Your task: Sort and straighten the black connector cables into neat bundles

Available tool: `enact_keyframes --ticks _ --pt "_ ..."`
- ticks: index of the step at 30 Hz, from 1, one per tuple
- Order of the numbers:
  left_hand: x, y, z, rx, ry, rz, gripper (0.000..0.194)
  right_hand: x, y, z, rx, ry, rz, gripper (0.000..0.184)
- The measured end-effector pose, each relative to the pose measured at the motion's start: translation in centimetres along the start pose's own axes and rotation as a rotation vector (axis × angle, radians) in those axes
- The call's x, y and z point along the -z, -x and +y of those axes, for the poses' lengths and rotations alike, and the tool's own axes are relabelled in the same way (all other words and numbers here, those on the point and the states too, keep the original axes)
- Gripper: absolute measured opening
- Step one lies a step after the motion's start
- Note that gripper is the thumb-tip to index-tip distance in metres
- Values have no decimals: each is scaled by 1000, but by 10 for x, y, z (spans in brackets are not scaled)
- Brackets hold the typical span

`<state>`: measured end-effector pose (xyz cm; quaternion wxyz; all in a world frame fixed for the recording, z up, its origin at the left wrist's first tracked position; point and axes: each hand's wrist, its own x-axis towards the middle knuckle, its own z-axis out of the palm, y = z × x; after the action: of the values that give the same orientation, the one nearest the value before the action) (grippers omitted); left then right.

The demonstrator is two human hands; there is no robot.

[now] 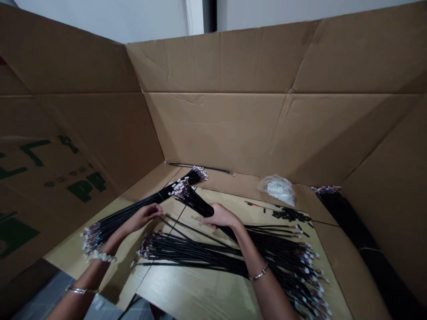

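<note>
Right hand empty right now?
No, the right hand is closed around a bundle of black cables, with white connectors showing at the far end.

1 camera, worn on the head, looks from above the near side of the tabletop (193,284), facing forward and down across it. It sits near (the left hand (146,216) and right hand (223,215) reach in from below), yet takes in the cardboard panels (216,129) behind and beside the tabletop.
</note>
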<state>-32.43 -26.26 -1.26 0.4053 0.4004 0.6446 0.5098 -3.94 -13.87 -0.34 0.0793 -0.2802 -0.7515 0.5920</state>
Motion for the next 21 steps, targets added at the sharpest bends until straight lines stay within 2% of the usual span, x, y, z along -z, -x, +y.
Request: enact_keyframes --ticks 7,12,15,19,21 --pt "-16 -1 -5 60 146 169 42 1 2 -3 -20 -5 -5 20" --pt "-39 -8 -9 48 500 285 39 1 4 -6 -2 -23 -9 19" --pt "-63 -9 -16 93 638 246 33 1 4 -6 10 -26 4 19" --pt "-90 -1 -24 179 508 95 32 2 4 -4 40 -42 15 16" --pt "-100 6 -22 122 449 70 35 3 3 -2 59 -57 18 16"
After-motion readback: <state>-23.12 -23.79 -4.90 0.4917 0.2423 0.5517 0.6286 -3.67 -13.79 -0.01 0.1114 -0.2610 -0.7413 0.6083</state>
